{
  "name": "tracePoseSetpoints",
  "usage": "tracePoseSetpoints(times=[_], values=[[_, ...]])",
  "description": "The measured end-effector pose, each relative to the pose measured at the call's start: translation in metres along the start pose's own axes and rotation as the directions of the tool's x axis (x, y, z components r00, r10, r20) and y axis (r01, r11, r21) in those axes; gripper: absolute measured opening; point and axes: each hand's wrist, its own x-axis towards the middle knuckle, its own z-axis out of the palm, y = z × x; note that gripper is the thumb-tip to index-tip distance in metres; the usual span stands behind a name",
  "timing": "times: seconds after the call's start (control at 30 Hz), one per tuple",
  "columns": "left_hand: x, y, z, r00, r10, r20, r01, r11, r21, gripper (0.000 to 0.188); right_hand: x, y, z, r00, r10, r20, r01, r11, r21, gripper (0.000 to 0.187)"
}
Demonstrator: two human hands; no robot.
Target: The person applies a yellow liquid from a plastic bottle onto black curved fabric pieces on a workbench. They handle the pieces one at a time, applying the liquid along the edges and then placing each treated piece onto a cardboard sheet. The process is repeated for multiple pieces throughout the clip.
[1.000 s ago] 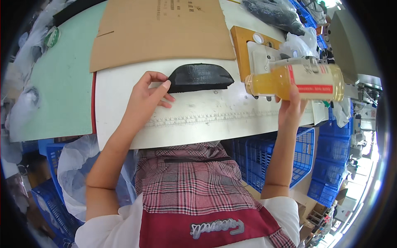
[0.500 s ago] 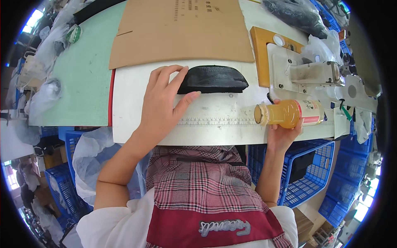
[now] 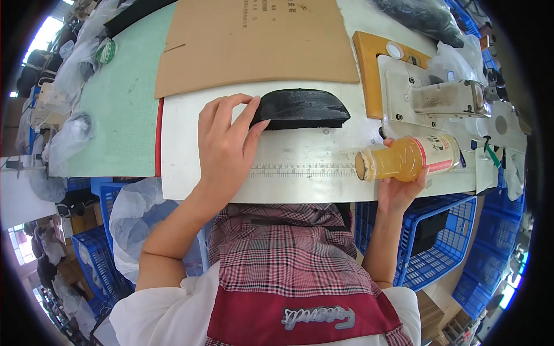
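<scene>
A black half-moon-shaped piece (image 3: 303, 108) with a shiny upper face lies on the white worktable, its straight side toward me. My left hand (image 3: 226, 134) pinches its left end between thumb and fingers. On the right, my right hand (image 3: 404, 187) is wrapped from below around a bottle (image 3: 407, 160) of cloudy yellow liquid with a pale, red-edged label. The bottle is tilted on its side, its crusted mouth pointing left toward the table's middle.
A ruler strip (image 3: 306, 170) runs along the table's front. Behind the black piece lies a cardboard sheet (image 3: 259, 46). A sewing machine (image 3: 444, 98) stands at the right, a green mat (image 3: 121, 115) at the left. Blue crates (image 3: 441, 242) sit below the table edge.
My left thumb has drawn back from the front edge to the left end of the black piece. The bottle stays in my right hand, and the whole view has shifted slightly.
</scene>
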Motion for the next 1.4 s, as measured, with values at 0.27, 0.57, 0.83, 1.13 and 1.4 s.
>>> tracePoseSetpoints(times=[0.27, 0.57, 0.83, 1.13, 1.4], values=[[0.002, 0.004, -0.002, 0.997, -0.081, -0.015, 0.081, 0.997, -0.004, 0.030, 0.000, 0.000, -0.003, 0.999, 0.011, 0.033, -0.012, 1.000, 0.019, 0.066], [0.000, 0.002, -0.001, 0.999, -0.003, -0.050, 0.008, 0.994, 0.106, 0.027, 0.001, 0.000, -0.010, 0.996, 0.029, 0.087, -0.035, 0.997, 0.065, 0.069], [0.001, 0.005, -0.001, 0.994, -0.113, -0.004, 0.113, 0.993, 0.016, 0.033, 0.002, -0.001, -0.016, 0.984, 0.055, 0.168, -0.082, 0.984, 0.158, 0.070], [0.041, 0.002, -0.002, 0.972, 0.038, 0.232, 0.003, 0.985, -0.172, 0.031, 0.001, -0.001, -0.017, 0.982, 0.048, 0.184, -0.078, 0.985, 0.156, 0.068], [0.042, 0.011, 0.004, 0.964, 0.128, 0.233, -0.128, 0.992, -0.016, 0.049, 0.002, 0.000, -0.014, 0.984, 0.013, 0.179, -0.046, 0.982, 0.183, 0.065]])
